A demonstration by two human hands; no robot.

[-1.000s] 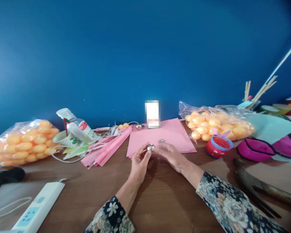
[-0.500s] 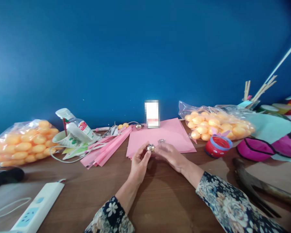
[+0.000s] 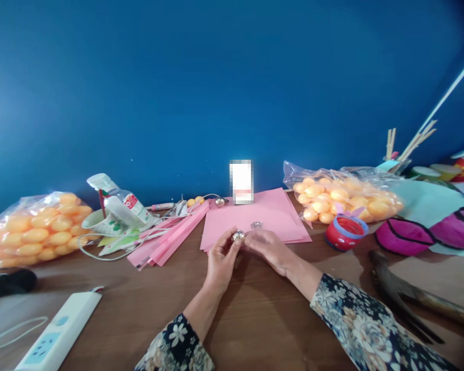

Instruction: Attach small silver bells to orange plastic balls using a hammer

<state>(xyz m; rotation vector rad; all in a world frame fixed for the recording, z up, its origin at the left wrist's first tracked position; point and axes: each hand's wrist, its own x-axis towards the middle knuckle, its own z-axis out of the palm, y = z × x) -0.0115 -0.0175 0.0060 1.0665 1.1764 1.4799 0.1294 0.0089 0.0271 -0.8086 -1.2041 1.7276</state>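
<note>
A small shiny silver ball (image 3: 238,236), seemingly foil-covered, is pinched between the thumb and fingers of my left hand (image 3: 221,260), over the near edge of the pink paper sheets (image 3: 263,206). My right hand (image 3: 269,248) comes in from the other side, its closed fingertips at the ball's right edge; what lies between them is partly hidden. Just beyond my right fingers, a crumpled piece of silver foil (image 3: 257,225) rests on the paper. Another silver ball (image 3: 220,201) sits at the paper's far left corner.
Bags of orange balls stand left (image 3: 34,232) and right (image 3: 340,198). Pink paper strips (image 3: 166,239), a tilted plastic bottle (image 3: 129,203) and a white cable lie left. A power strip (image 3: 60,330) is nearer. On the right are a red cup (image 3: 344,234), magenta pouches (image 3: 404,237) and a hammer-like tool (image 3: 410,293).
My right fingers have come in closer to the silver ball, reaching its right edge. My left hand keeps its pinch. The whole view has shifted slightly.
</note>
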